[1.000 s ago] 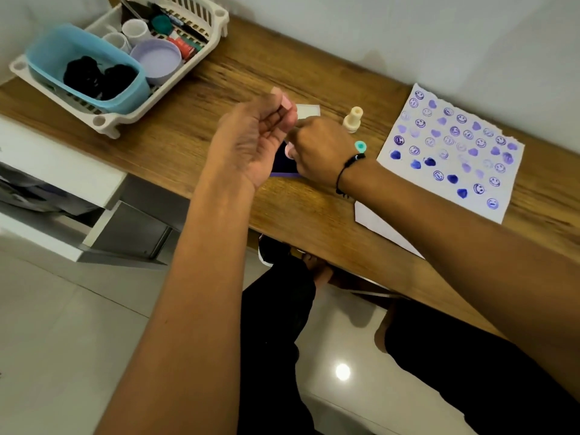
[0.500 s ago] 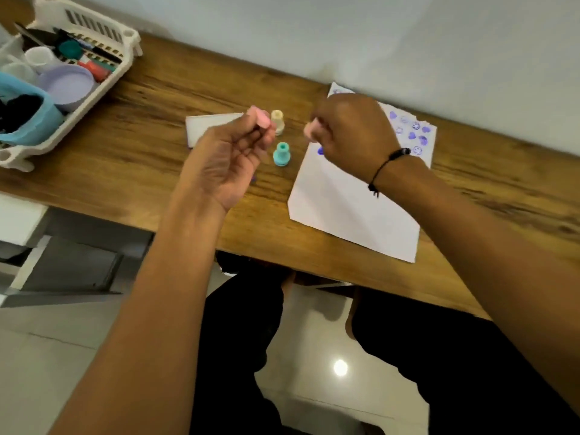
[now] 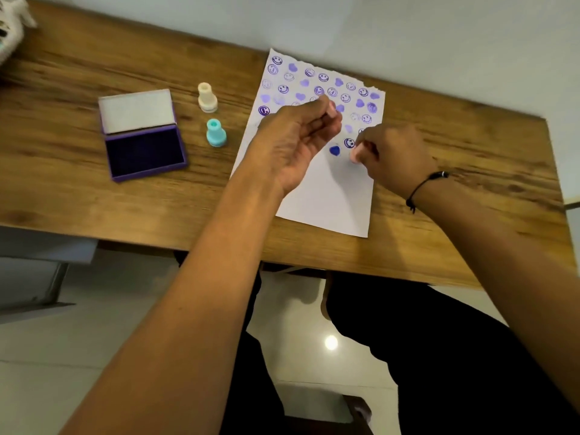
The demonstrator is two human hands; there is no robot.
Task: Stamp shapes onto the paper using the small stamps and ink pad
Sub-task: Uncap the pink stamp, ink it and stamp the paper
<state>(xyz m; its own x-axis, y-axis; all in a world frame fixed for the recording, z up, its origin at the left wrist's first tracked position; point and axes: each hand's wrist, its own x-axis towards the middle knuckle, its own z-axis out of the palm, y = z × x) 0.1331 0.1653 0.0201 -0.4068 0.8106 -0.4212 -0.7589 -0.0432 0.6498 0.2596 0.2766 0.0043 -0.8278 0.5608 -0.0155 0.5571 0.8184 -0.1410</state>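
Note:
A white paper (image 3: 332, 196) lies on the wooden desk, its far half covered with purple smileys and hearts. My right hand (image 3: 392, 158) presses a small pink stamp (image 3: 356, 156) down on the paper, just right of a dark blue heart (image 3: 335, 150). My left hand (image 3: 298, 139) hovers above the sheet and pinches a small pink piece, apparently the stamp's cap (image 3: 332, 108), between thumb and fingers. The open purple ink pad (image 3: 144, 152) sits to the left. A cream stamp (image 3: 207, 98) and a teal stamp (image 3: 216, 133) stand upright between pad and paper.
The wooden desk (image 3: 78, 189) runs left to right against a pale wall. A white basket's corner (image 3: 11, 29) shows at the far left. My legs in black and a tiled floor are below the desk's front edge.
My right hand left the ink pad, crossed to the paper and came down on it with the pink stamp. My left hand followed over the sheet. The view swung right.

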